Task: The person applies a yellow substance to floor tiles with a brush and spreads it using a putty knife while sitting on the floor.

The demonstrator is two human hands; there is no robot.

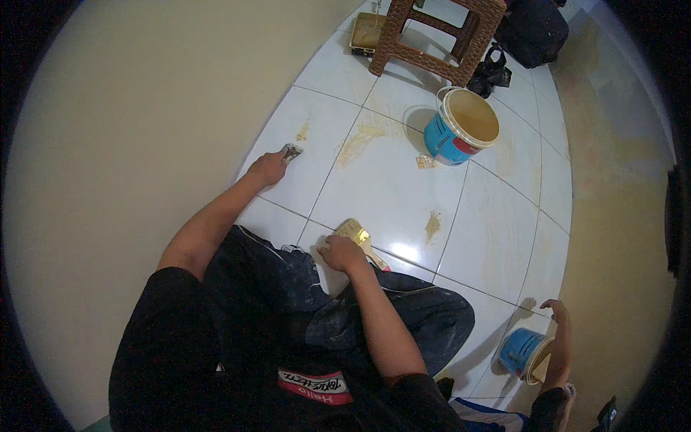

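Observation:
My left hand (268, 170) reaches out beside the wall, its fingers closed round a small scraper (291, 153) with a pale, smeared blade just over the white tiles. In front of my folded legs, my right hand (343, 254) is curled over a flat white piece (331, 279), whose exact kind I cannot make out. Right beside that hand lies a wide paintbrush (361, 240) with pale bristles, a shiny metal band and a red-tipped handle; the hand partly covers its edge. Dried tan smears (360, 144) mark the tiles ahead.
A blue paint bucket (448, 142) with a tan-coated inside stands ahead. Beyond it are a brown woven-pattern stool (421, 52), a paint tray (367, 34) and black bags (533, 32). At lower right, another person's arm (561, 345) is by a second bucket (522, 351). A wall (137, 144) rises at left.

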